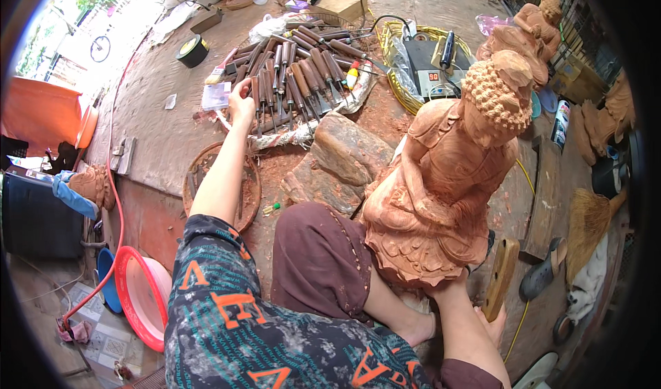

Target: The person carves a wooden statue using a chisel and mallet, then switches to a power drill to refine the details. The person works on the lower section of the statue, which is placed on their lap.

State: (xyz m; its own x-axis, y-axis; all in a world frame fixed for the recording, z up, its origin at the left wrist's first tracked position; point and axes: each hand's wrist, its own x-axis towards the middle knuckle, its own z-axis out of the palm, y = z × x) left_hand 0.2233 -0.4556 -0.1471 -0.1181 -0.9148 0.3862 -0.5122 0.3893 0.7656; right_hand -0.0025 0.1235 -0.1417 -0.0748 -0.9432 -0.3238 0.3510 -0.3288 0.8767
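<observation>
My left hand (241,104) reaches out to the left edge of a pile of carving chisels (303,76), its fingers stretched out beside the wooden handles. It is small in view, and I see no chisel lifted in it. My right hand (493,326), low at the right and partly behind my bare shin, is closed round a flat wooden mallet (505,272) that stands upright. Between my legs sits a reddish-brown carved wooden statue (454,175), a seated figure with a curled-hair head and a petalled base.
Ahead lie a rough wood block (354,148) and a round tray (191,175). A control box (428,79) sits among coiled yellow cable (399,89). Another carved statue (533,31) stands far right. At left are a red-rimmed basin (148,292) and a pink hose (113,155).
</observation>
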